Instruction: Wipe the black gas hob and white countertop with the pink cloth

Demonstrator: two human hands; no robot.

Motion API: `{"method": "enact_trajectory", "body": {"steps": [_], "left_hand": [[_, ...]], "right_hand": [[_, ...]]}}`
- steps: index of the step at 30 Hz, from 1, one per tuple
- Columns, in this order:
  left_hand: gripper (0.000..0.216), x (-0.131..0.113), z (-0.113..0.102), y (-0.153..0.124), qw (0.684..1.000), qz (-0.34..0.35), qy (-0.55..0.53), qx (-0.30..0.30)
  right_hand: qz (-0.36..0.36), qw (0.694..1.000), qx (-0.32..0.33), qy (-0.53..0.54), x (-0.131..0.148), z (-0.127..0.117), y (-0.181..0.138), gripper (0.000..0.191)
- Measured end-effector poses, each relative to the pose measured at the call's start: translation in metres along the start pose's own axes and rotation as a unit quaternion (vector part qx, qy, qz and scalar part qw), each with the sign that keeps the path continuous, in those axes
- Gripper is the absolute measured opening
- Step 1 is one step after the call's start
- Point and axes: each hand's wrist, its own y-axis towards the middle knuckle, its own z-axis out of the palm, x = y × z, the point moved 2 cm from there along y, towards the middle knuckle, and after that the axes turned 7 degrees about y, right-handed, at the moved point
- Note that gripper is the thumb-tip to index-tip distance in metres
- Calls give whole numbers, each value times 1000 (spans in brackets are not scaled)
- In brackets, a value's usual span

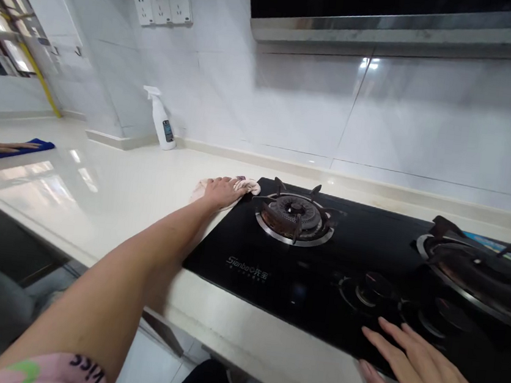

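My left hand [222,192] presses a pale pink cloth [250,186] onto the counter, right against the left edge of the black gas stove [249,246]. Part of the cloth bunches out beyond my fingers and reaches the stove's edge. The left burner [296,214], with its dark pan supports, is just to the right of this hand. Over the stove's front edge, near the control knobs [376,286], is my right hand [428,377], fingers outstretched and holding nothing.
A white spray bottle [162,121] stands by the wall. At the far left, another person's hand [2,148] rests on a blue cloth [42,144]. A second burner [481,272] sits on the right, with a colourful flat item [498,245] behind it. The range hood [394,29] overhangs the back.
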Motion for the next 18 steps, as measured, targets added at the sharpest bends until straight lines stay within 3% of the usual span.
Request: {"method": "enact_trajectory", "body": {"steps": [3,7,18], "left_hand": [[80,-1,-2,-10,1000,-5,-7,-4],[72,3,-10,-43,1000,4,-16,-11],[53,34,-40,-185,998,40,-25,-29]], "right_hand": [[39,999,-7,30,15,-9,8,49],[59,997,-35,45,26,-16,15,49],[89,993,-8,78,27,-14,23,54]]}}
